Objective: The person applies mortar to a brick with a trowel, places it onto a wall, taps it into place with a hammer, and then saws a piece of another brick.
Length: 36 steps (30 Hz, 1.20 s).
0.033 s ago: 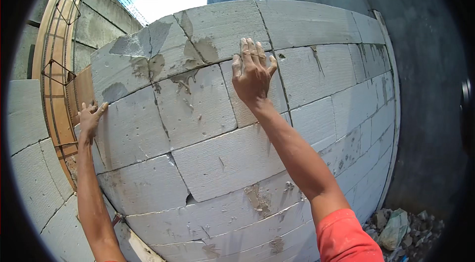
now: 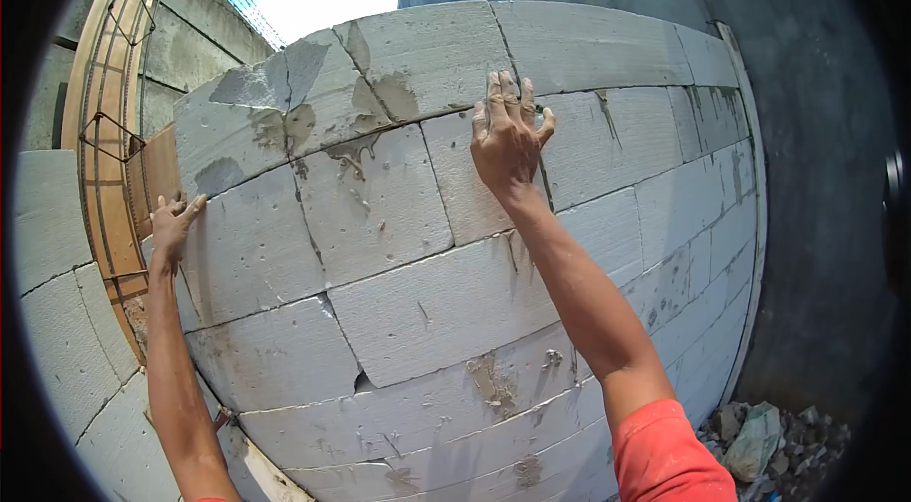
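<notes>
White wall of rectangular blocks [image 2: 427,312] fills the middle of the scene. Far left, a dark steel-rod cage [image 2: 120,128] stands before a tan wooden board [image 2: 75,108]. The left hand [image 2: 171,232] is at the wall's left edge, fingers parted; I cannot tell whether it grasps. Farther right, the right hand [image 2: 511,146] is released, fingers extended against the top 2 courses. Grey rubble [image 2: 802,445] lies at near right.

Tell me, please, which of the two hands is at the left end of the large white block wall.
The left hand, beside the brown board; the right hand is spread over the face of the block wall.
</notes>
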Available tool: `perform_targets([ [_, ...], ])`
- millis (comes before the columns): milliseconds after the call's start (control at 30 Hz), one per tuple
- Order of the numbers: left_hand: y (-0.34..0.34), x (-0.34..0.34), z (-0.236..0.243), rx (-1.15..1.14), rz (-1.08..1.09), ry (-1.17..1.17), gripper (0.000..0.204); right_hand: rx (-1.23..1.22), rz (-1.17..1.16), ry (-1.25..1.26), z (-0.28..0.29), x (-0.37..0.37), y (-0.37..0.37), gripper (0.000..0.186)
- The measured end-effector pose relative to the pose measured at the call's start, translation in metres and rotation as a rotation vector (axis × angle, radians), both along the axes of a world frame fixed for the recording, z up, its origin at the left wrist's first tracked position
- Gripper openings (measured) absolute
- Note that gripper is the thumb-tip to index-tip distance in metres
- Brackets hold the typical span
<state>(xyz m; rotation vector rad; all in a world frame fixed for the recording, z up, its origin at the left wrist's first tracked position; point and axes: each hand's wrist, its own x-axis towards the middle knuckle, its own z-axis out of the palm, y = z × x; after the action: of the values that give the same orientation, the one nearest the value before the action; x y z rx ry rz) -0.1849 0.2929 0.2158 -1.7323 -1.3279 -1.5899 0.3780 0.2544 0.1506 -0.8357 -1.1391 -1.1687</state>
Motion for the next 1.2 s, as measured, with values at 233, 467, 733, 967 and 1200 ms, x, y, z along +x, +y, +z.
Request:
perform_targets([
  [233, 0.025, 0.007, -0.005, 0.001, -0.091, -0.096, 0.060, -0.105, -0.296, 0.168, -0.005, 0.048, 0.008, 0.055],
  [467, 0.002, 0.022, -0.005, -0.071, -0.051, -0.103, 0.056, -0.164, -0.289, 0.198, -0.013, 0.049, 0.019, 0.054],
  [733, -0.005, 0.024, -0.005, -0.044, -0.135, -0.021, 0.061, -0.148, -0.344, 0.188, -0.017, 0.048, 0.013, 0.053],
  [967, 0.000, 0.016, -0.006, -0.120, -0.110, -0.066, 0.073, -0.124, -0.398, 0.184, -0.024, 0.051, 0.031, 0.053],
  [1200, -0.006, 0.026, 0.000, -0.213, 0.083, 0.033, 0.083, -0.237, -0.529, 0.194, -0.035, 0.045, 0.011, 0.054],
])
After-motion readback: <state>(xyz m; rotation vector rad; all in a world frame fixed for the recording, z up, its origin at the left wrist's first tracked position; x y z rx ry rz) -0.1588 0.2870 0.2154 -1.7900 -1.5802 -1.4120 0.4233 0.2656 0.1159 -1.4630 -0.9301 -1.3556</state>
